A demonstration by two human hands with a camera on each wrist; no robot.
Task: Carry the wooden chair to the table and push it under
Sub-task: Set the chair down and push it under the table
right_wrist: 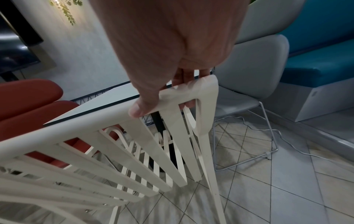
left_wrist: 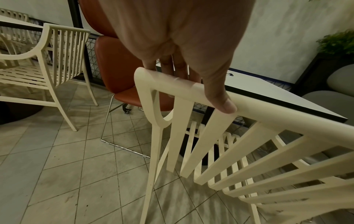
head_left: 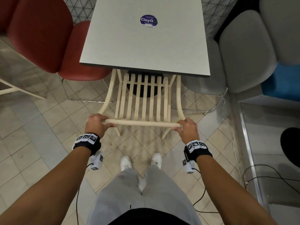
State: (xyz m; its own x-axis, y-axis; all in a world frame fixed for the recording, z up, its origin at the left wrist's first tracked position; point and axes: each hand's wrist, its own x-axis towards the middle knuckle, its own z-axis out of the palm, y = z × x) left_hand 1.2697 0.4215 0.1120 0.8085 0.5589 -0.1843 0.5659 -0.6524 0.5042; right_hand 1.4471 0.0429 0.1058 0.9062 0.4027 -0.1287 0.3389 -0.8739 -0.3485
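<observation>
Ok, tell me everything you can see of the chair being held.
The chair is cream-coloured, wood by the look of it, with a rounded top rail, vertical back slats, curved arms and a slatted seat. Its front end sits under the near edge of the table. The left hand and right hand grip the two ends of the top rail.

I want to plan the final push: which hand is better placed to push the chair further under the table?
Neither clearly: left hand and right hand grip opposite ends of the wooden chair top rail, level, facing the table. Push with both.
</observation>
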